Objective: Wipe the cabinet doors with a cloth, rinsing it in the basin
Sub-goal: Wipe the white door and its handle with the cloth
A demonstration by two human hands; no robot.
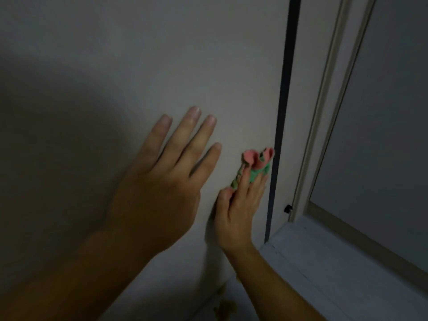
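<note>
Two hands up on the cabinet door (pixel 162 54), so I'd say you're mid-wipe. Your left hand (pixel 159 181) lies flat on the panel, fingers spread and straight, holding nothing, just bracing. Your right hand (pixel 240 205) has straight fingers pressing the pink-and-green cloth (pixel 257 163) onto the door, just beside the dark gap (pixel 284 89) at its right edge. No basin in view. Next move, I'd guess: drag the cloth along that edge with even pressure, then rinse.

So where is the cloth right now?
Head view, right of centre: the cloth is pressed against the cabinet door under the right hand, just left of the dark gap at the door's edge, with the left hand spread beside it.
</note>
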